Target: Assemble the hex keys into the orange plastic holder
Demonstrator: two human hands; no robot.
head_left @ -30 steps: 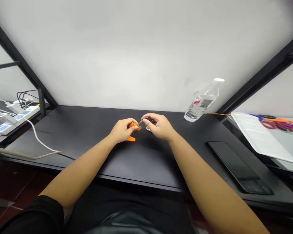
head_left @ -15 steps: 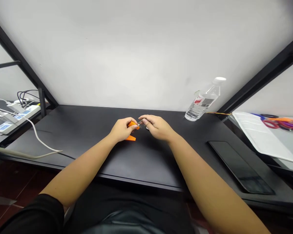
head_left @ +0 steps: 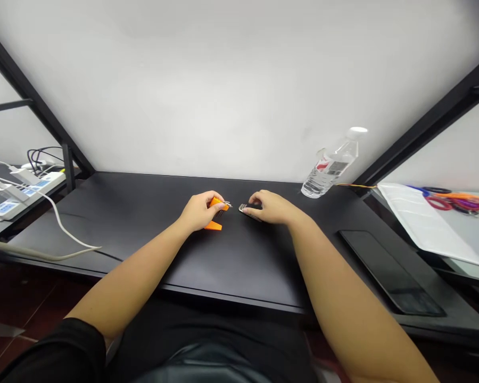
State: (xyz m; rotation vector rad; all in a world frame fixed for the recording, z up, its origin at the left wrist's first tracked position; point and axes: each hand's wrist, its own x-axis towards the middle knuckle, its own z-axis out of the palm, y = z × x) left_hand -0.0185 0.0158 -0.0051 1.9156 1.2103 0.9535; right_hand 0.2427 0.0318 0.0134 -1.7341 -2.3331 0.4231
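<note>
My left hand [head_left: 199, 211] is closed on a small orange holder [head_left: 217, 202], from which thin metal pieces stick out toward the right. Just below those fingers, a flat orange piece [head_left: 213, 226] lies on the black table. My right hand [head_left: 272, 207] is over the table to the right, fingers curled, at a group of small metal pieces [head_left: 245, 208]. Its thumb touches them; whether the fingers grip one is hidden. A gap of bare tabletop separates the two hands.
A water bottle [head_left: 330, 166] stands tilted in view at the back right. A black tablet [head_left: 391, 272] lies at the right, near a white padded sheet [head_left: 431, 223] and coloured rings [head_left: 455, 202]. A power strip [head_left: 27, 196] with white cables [head_left: 64, 226] is at the left.
My right hand has moved right, away from my left hand and down to the metal pieces on the table. My left hand has stayed in place with the orange holder.
</note>
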